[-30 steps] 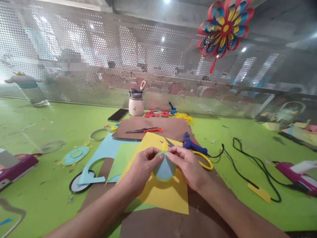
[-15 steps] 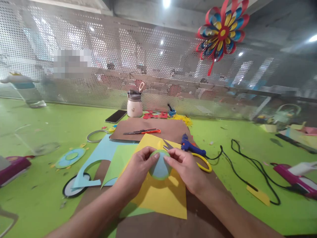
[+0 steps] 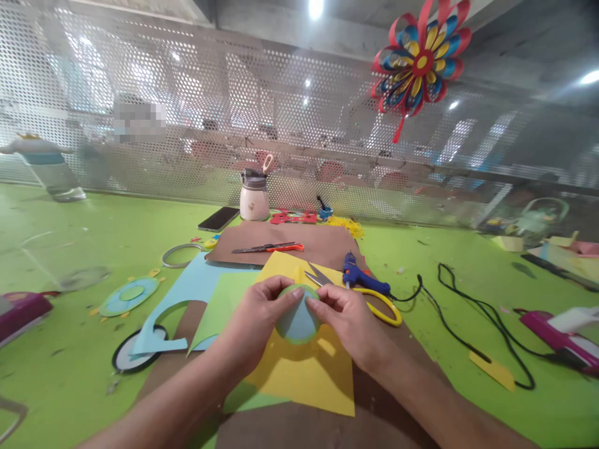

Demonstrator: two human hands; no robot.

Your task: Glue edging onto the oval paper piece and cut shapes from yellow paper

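Observation:
Between my two hands is a round paper disc point(image 3: 298, 321), pale blue with a thin green rim. My left hand point(image 3: 266, 315) pinches its upper left edge, thumb on the face and fingers behind. At the upper right edge my right hand point(image 3: 349, 321) pinches it the same way. Below the disc lies a yellow sheet point(image 3: 309, 380), over green paper point(image 3: 224, 305) and a cut blue sheet point(image 3: 196, 280). Yellow-handled scissors point(image 3: 386, 308) rest beside my right hand, their blades pointing up-left past its fingers. A blue glue gun point(image 3: 362, 277) lies just beyond them.
A brown board point(image 3: 281, 430) lies under the papers; another brown piece point(image 3: 322, 243) carries an orange cutter point(image 3: 285, 247). Farther back stand a phone point(image 3: 218, 218) and a white bottle point(image 3: 254, 202). A blue paper ring point(image 3: 131, 296) is at left, a black cord point(image 3: 472, 302) at right.
The disc and both hands have shifted slightly left. My right thumb has moved a little along the disc's upper edge. The papers and tools lie as before.

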